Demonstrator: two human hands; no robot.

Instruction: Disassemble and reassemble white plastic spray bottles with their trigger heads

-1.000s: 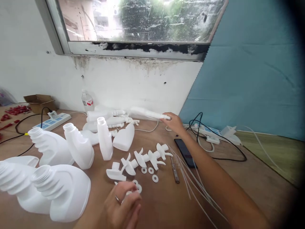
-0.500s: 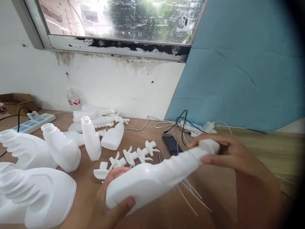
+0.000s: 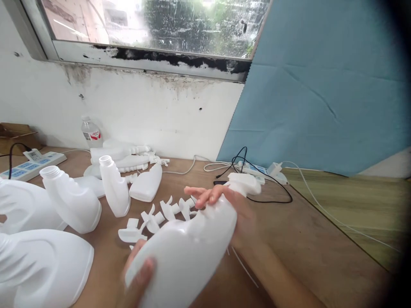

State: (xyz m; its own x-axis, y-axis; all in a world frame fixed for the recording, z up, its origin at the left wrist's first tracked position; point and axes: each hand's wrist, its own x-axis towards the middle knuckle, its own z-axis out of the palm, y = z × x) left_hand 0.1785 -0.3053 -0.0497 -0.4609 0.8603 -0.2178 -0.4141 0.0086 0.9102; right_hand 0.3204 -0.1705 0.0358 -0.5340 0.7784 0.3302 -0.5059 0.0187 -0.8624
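I hold a large white plastic bottle (image 3: 183,252) tilted over the wooden table (image 3: 289,239), its neck pointing up and to the right. My left hand (image 3: 138,278) grips its base from below, thumb on the near face. My right hand (image 3: 231,209) is wrapped round the neck under the cap end (image 3: 245,183), some fingers stretched out over the bottle's shoulder. Just behind the bottle lie several white trigger-sprayer parts (image 3: 160,211).
Several empty white bottles (image 3: 70,201) stand and lie at the left. A clear water bottle (image 3: 90,132) and a power strip (image 3: 28,163) sit by the wall. Black and white cables and another power strip (image 3: 257,171) lie at the back right. Thin white tubes (image 3: 244,271) rest on the table.
My right hand fetched a white bottle from the far pile and brought it close. My left hand took its base. The bottle now tilts more upright and nearer me.
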